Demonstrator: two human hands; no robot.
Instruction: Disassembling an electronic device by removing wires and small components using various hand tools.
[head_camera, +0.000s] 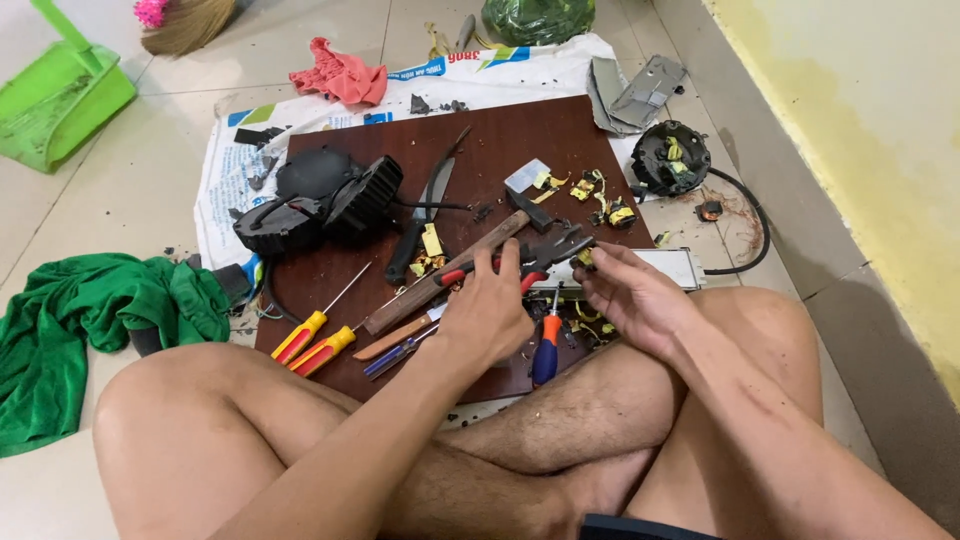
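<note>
We find the left hand (487, 312) clamped on red-handled pliers (520, 265) over the brown board (520, 135), gripping a small yellow-wound component (585, 258) pinched by the right hand (632, 295). Stripping underway; the next move needs a steady pull.

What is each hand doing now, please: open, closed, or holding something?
Left hand: closed on the red-handled pliers.
Right hand: fingers pinch a small yellow-and-black part at the pliers' tip.

A green dustpan (62, 95) sits upper left, a green cloth (85, 320) lies at left, a red rag (340, 75) and a broom head (185, 22) lie near the top, on the tiled floor (130, 190).
</note>
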